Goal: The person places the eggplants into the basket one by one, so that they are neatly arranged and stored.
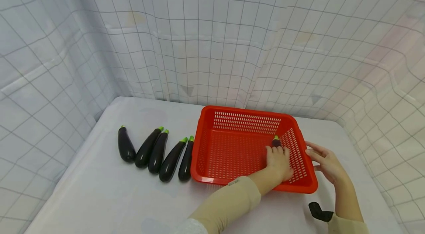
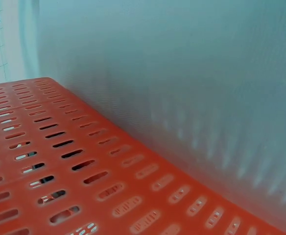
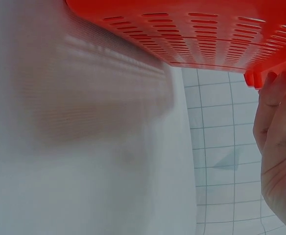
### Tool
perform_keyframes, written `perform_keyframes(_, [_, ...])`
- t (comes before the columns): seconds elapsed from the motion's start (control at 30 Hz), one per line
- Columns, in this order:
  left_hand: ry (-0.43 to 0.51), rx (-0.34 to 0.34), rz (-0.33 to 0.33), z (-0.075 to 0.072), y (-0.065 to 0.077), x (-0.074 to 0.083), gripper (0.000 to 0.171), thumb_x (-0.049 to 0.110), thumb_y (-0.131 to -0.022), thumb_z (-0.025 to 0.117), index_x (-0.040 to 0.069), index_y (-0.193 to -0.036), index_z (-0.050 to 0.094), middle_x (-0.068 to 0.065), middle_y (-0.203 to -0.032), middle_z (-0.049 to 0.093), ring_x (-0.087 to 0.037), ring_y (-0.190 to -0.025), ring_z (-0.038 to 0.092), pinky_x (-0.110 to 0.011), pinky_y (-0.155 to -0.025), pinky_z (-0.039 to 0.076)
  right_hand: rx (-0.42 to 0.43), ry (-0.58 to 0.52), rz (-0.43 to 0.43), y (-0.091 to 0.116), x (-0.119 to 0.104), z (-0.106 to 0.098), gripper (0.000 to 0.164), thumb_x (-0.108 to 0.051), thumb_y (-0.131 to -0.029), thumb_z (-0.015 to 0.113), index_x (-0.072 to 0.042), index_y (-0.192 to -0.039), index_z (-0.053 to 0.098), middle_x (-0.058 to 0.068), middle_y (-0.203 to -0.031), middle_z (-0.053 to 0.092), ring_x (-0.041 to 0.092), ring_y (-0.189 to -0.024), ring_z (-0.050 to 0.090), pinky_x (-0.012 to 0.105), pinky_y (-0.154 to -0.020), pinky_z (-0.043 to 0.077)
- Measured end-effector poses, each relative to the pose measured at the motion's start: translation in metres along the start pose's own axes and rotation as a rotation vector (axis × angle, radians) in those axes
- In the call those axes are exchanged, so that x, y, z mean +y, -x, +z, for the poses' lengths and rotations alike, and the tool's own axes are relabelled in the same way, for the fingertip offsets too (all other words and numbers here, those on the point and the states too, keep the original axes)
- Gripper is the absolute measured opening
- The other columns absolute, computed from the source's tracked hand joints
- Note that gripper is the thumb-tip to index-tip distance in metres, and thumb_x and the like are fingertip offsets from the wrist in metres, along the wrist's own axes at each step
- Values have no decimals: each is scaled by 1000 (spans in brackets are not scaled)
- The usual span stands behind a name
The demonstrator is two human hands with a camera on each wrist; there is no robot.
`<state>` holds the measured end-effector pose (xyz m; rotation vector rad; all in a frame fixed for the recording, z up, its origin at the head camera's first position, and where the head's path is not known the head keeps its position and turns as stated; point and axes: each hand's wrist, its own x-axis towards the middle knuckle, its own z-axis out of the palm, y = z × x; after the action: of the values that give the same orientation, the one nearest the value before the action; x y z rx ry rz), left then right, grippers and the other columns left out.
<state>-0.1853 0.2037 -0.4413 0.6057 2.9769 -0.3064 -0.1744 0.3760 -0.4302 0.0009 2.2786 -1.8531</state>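
Observation:
A red plastic basket [image 1: 232, 160] with slotted walls lies on the white table. Inside it, at the right end, my left hand [image 1: 279, 162] grips an eggplant [image 1: 276, 142], back of the hand upward. Only the green stem and a short dark stretch show past the fingers. At the basket's right rim, my right hand [image 1: 327, 164] holds the edge from outside, its fingertips [image 3: 275, 83] right at the red lip. The left wrist view has only the slotted basket wall [image 2: 59, 147] and the white surface, with the left hand out of sight.
Left of the basket several eggplants [image 1: 157, 153] lie in a loose row, stems pointing away, the nearest [image 1: 186, 162] close beside the basket wall. White gridded sheets [image 1: 216, 42] hang behind and at both sides. A black strap-like piece [image 1: 320, 212] sits by my right wrist.

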Motion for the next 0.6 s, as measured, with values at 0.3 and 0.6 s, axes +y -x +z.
perform_keyframes(0.3, [1, 105, 24, -8, 0, -7, 69, 68, -80, 41, 27, -134, 28, 6, -124, 44, -16, -112, 42, -41, -100, 28, 7, 48, 15, 1, -2, 2, 49, -23, -93, 49, -5, -137, 36, -10, -91, 65, 12, -79, 61, 33, -64, 52])
perform_keyframes(0.6, [25, 123, 34, -18, 8, -22, 68, 65, -82, 39, 27, -137, 27, 6, -129, 39, -15, -114, 40, -42, -99, 28, 2, -4, 6, 2, -3, 3, 42, -19, -94, 48, -9, -134, 41, -9, -91, 65, 12, -77, 61, 32, -64, 52])
